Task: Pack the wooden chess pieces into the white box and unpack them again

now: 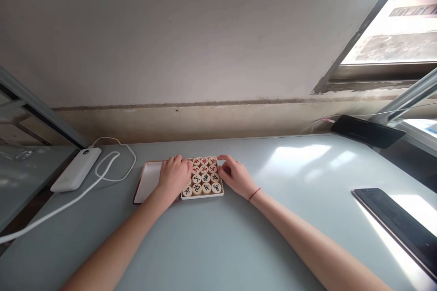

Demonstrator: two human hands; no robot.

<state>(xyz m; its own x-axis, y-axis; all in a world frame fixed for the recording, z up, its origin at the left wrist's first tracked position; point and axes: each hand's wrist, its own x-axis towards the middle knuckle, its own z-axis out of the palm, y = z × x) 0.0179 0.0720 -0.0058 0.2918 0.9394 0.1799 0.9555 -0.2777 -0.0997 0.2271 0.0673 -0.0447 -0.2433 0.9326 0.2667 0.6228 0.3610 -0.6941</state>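
Note:
A white box (pixel 202 197) on the grey table holds rows of round wooden pieces (pixel 205 177) with red and black characters. Joined at its left lies an open lid (pixel 147 183) with a pale inside and dark red edge. My left hand (pixel 175 173) rests over the seam between lid and box, fingers bent, fingertips at the leftmost pieces; what they hold, if anything, is hidden. At the box's right edge is my right hand (pixel 235 175), its thumb and index finger curved and apart, the index fingertip at the top right corner.
A white power bank (pixel 77 169) with a white cable (pixel 78 196) lies at the left. On the right are a dark phone (pixel 398 225) and, by the wall, a black device (pixel 368 130). Metal frames stand at both sides.

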